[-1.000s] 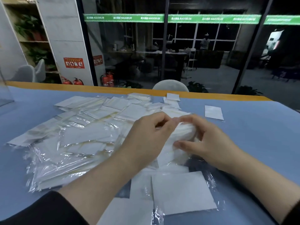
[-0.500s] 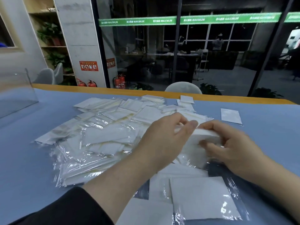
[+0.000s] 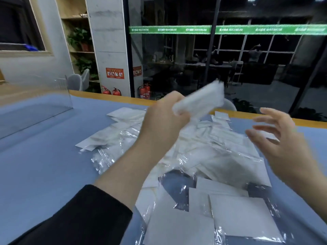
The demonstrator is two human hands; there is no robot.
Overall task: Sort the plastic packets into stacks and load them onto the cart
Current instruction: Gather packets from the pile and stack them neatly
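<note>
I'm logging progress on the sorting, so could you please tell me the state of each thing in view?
Left hand: raised, gripping a stack of packets.
Stack of packets: lifted off the table, tilted, blurred.
Right hand: open, fingers spread, holding nothing.
Loose packets: unsorted heap on the blue table.

Thick white stack of packets (image 3: 200, 101), blurred, raised above the table and tilted up toward the far right, gripped at its near left end. Beneath it, a loose heap of clear plastic packets (image 3: 203, 151) with white inserts, overlapping at all angles, spread from far left to near right. Larger flat white packets (image 3: 246, 216) nearest, lying overlapped. One small packet (image 3: 222, 115) lying apart at the far edge.
</note>
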